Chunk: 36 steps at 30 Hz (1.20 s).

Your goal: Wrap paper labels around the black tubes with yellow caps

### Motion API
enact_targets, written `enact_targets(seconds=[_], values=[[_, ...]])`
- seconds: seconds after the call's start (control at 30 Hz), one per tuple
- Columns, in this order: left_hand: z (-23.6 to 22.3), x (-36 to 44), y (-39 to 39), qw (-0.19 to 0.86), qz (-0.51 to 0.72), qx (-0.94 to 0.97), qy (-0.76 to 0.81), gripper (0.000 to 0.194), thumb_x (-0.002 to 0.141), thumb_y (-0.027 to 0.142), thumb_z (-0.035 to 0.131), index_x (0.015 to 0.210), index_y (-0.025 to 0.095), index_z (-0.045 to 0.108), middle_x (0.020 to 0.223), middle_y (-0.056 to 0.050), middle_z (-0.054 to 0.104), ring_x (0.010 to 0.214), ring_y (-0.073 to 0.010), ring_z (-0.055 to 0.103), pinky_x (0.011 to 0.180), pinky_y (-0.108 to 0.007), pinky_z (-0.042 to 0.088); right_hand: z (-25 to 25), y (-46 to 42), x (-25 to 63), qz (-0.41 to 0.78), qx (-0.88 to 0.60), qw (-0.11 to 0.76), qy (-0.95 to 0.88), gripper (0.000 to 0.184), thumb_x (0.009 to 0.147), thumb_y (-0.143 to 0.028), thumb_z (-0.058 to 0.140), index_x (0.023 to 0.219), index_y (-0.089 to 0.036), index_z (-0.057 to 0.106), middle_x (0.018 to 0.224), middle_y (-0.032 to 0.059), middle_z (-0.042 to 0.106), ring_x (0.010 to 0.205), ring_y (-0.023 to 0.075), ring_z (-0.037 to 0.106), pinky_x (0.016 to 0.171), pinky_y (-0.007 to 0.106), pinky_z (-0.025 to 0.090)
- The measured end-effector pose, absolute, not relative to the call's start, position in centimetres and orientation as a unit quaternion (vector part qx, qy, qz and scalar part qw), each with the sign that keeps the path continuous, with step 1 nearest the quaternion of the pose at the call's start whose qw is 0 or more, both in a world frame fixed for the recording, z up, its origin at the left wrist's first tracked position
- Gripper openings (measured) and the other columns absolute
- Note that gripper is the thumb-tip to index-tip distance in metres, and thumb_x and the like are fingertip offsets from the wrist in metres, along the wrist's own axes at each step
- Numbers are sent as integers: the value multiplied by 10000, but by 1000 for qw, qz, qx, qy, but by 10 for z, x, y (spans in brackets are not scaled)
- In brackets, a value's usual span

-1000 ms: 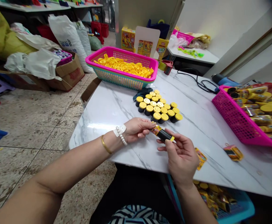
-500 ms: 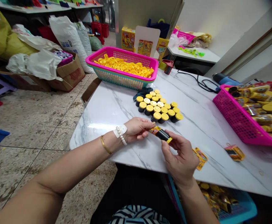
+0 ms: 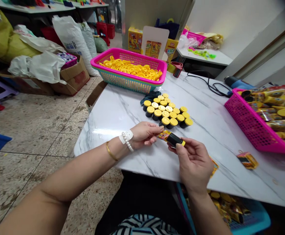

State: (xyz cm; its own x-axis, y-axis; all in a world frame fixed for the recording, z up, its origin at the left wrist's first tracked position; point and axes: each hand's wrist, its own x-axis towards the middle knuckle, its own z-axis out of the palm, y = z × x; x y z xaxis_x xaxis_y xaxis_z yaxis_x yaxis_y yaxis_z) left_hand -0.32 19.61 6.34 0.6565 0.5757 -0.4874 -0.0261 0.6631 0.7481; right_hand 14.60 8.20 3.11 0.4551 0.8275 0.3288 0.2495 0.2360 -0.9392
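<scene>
Over the near part of the table, both my hands are on one small black canister (image 3: 174,139) with a yellow end, tilted slightly down to the right. A printed yellow-orange sleeve (image 3: 164,134) is at its left end; how far it overlaps the canister I cannot tell. My left hand (image 3: 145,134) pinches the sleeve's far left edge between thumb and fingertips. The thumb and fingers of my right hand (image 3: 195,163) grip the canister by its yellow end. Just beyond stand several upright black canisters with yellow lids (image 3: 165,114), close together.
A pink basket of yellow plastic pieces (image 3: 130,68) stands at the back. At right is a pink basket of wrapped canisters (image 3: 252,130). A printed packet (image 3: 247,160) lies on the marble-patterned table (image 3: 220,130). Below the edge sits a blue basket (image 3: 262,218).
My right hand has shifted a little to the right and turned, bringing the canister's yellow end rightward and slightly up. My left hand has barely moved and still pinches the sleeve.
</scene>
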Motion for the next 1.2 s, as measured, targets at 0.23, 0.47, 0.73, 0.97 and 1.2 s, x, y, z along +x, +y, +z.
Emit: enact_targets(seconds=[0.23, 0.47, 0.73, 0.97, 1.2], values=[[59, 0, 198, 843, 225, 331, 360, 272, 958, 153, 563, 690, 108, 550, 568, 19, 581, 313, 3, 369, 269, -124, 197, 14, 77, 149, 42, -595, 544, -590, 376, 786, -198, 774, 1145, -219, 665, 1110, 80, 752, 882, 204, 755, 805, 350, 653], [58, -2, 196, 842, 222, 352, 343, 246, 931, 199, 613, 707, 118, 553, 611, 1, 615, 319, -3, 396, 280, -124, 226, 21, 78, 150, 142, -584, 554, -576, 297, 825, -194, 718, 1103, -206, 612, 1312, 137, 669, 886, 194, 751, 702, 317, 648], [53, -3, 196, 807, 199, 417, 369, 280, 970, 221, 537, 700, 144, 537, 471, 22, 557, 252, -33, 342, 266, -146, 191, 23, 79, 153, 64, -602, 526, -597, 313, 804, -196, 737, 1100, -210, 638, 1109, 84, 757, 715, 155, 738, 624, 276, 621], [59, -1, 196, 812, 210, 386, 385, 274, 962, 210, 565, 699, 140, 531, 468, 35, 547, 271, -20, 346, 278, -134, 201, 22, 79, 148, -11, -604, 495, -625, 332, 808, -186, 737, 1121, -234, 639, 1047, 51, 766, 584, 117, 697, 559, 245, 606], [58, -2, 195, 817, 225, 390, 361, 274, 938, 191, 599, 678, 112, 561, 608, -18, 634, 325, -9, 405, 298, -140, 231, 22, 79, 150, 86, -581, 503, -635, 292, 809, -192, 730, 1064, -226, 592, 1266, 120, 703, 565, 101, 674, 517, 253, 585]])
